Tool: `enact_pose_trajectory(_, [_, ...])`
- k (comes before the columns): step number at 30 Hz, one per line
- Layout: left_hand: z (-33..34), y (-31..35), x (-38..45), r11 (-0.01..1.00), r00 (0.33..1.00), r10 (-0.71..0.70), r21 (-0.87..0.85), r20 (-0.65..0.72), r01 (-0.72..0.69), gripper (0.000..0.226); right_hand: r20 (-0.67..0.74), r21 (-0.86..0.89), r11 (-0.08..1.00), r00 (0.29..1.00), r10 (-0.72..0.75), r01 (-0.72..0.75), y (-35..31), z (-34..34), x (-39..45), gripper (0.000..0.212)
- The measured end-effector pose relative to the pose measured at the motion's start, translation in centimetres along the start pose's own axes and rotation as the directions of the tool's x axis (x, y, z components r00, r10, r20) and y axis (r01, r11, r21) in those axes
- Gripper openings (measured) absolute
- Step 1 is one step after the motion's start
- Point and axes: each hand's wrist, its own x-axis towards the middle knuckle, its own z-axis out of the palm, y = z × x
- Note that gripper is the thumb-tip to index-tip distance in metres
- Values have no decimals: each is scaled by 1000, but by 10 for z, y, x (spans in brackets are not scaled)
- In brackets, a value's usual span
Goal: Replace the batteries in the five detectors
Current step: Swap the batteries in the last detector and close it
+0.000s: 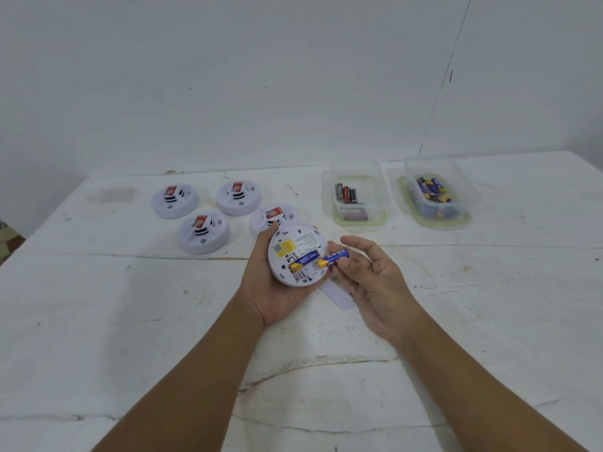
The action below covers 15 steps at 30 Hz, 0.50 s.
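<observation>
My left hand [270,288] holds a white round detector [295,243] with its back facing up and its battery bay open. One blue and yellow battery [301,261] lies in the bay. My right hand [368,272] pinches a second blue and yellow battery [334,257] at the bay's right edge, yellow end toward the detector. Several more white detectors with red labels stand face up behind, such as the detector [175,200] at the far left and the detector [203,231] in front of it.
A clear box [355,194] holds red and black batteries. To its right another clear box [437,194] holds blue and yellow batteries. A flat white cover [339,296] lies on the white table [130,321] under my right hand. A wall rises behind the table.
</observation>
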Motion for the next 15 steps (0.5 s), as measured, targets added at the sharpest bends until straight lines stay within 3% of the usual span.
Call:
enact_pose_trajectory(5, [-1,1,1,999,1000,-11,36,1,11,63,21,-42,999,999,-26,27,2,2,0,29])
enact_pose_trajectory(15, [-3,2,2,999,1000,-31,38,0,31,64,-1,-129,991,999,-46,45,4,5,0,22])
